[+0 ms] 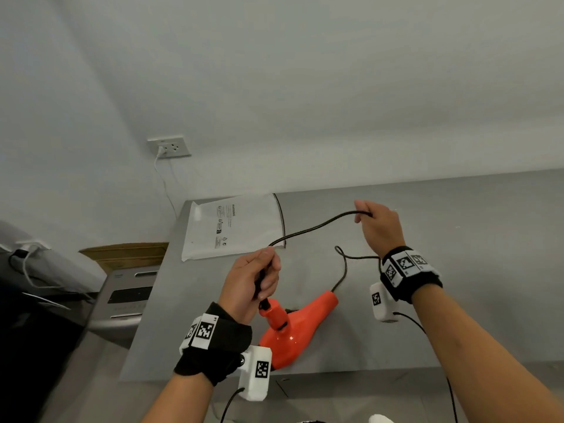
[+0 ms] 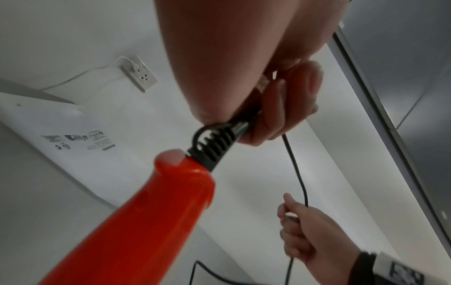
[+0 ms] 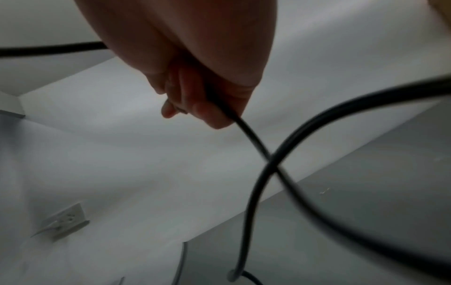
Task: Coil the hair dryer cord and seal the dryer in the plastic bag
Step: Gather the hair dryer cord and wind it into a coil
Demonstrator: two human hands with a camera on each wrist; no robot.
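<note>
1. While the left hand grips the black cord just above the strain relief, fingers and thumb curl round it; fist sits above the dryer's handle end.
2. Left wrist view confirms it: fingers wrap the cord right where the ribbed black sleeve exits the orange handle.
3. Right hand is raised, further right and farther back, pinching the same cord between thumb and curled fingers; the cord enters the fist from the left.
4. Right wrist view: cord runs through the closed fingers and drops out below, crossing another stretch of itself in a loose loop.
5. Between the hands the cord spans in a shallow sag, off the table.
6. Rest of the cord lies slack on the table, with a small loop near the right wrist and a run back toward the dryer's nozzle end.
7. Orange hair dryer lies on the grey table near the front edge, handle tilted up toward the left hand.
8. White plastic bag with printed warning text lies flat at the far left corner of the table, apart from the dryer; a stretch of cord runs along its right edge.
9. Wall outlet sits on the wall beyond, with a white cable plugged in.
</note>
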